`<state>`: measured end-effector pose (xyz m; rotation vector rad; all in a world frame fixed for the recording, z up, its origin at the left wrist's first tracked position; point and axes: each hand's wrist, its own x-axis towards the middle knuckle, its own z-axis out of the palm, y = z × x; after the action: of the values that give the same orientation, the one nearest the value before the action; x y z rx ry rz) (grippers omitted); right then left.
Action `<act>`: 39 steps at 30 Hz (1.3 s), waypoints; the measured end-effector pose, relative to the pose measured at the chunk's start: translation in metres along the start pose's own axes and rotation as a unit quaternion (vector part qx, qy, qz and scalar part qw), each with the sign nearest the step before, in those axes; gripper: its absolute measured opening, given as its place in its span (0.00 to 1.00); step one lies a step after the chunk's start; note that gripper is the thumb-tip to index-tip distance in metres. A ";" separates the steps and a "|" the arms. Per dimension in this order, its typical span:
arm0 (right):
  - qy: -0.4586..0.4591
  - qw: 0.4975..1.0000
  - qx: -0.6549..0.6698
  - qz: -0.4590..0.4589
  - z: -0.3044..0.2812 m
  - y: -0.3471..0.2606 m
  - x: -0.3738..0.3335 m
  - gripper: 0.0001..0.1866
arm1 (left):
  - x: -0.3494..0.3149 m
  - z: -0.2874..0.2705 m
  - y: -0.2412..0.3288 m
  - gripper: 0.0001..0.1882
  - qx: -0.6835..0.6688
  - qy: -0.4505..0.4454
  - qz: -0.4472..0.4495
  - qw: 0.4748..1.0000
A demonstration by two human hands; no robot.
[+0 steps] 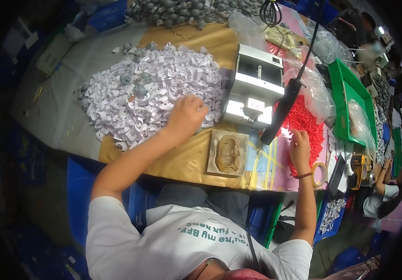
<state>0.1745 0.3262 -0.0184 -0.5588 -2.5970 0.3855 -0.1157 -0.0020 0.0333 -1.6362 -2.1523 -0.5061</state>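
My left hand rests at the near right edge of a heap of small white plastic parts. Its fingers are curled together, and whatever they pinch is hidden beneath them. Over at a pile of small red plastic pieces, my right hand dips in with its fingers bunched; I cannot make out what is between them. Between both hands lies a square metal block with a shaped hollow. Behind that block stands a silver box-shaped machine. A black electric screwdriver hangs tilted beside the machine.
A yellow tape roll lies beside my right wrist. Farther right is a green tray with clear plastic bags. Grey round parts are heaped at the back. A co-worker sits at the far right.
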 end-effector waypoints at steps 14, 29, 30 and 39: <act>-0.049 0.858 0.465 0.213 -0.033 -0.056 -0.033 0.08 | 0.002 -0.026 0.040 0.08 -0.111 -0.002 0.099 0.989; -0.024 0.930 0.354 -0.096 0.024 -0.158 -0.014 0.09 | -0.010 0.012 0.100 0.15 -0.223 -0.106 -0.032 0.968; -0.013 0.933 0.340 -0.115 0.027 -0.159 -0.013 0.10 | -0.013 0.013 0.105 0.16 -0.234 -0.099 -0.057 0.965; 0.039 0.945 0.250 -0.209 0.047 -0.176 -0.002 0.13 | -0.024 0.021 0.097 0.18 -0.271 -0.100 -0.141 0.947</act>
<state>0.0977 0.1626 0.0028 0.1480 -2.3227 0.8167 -0.0182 0.0132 0.0078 -1.7011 -2.5752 -1.1491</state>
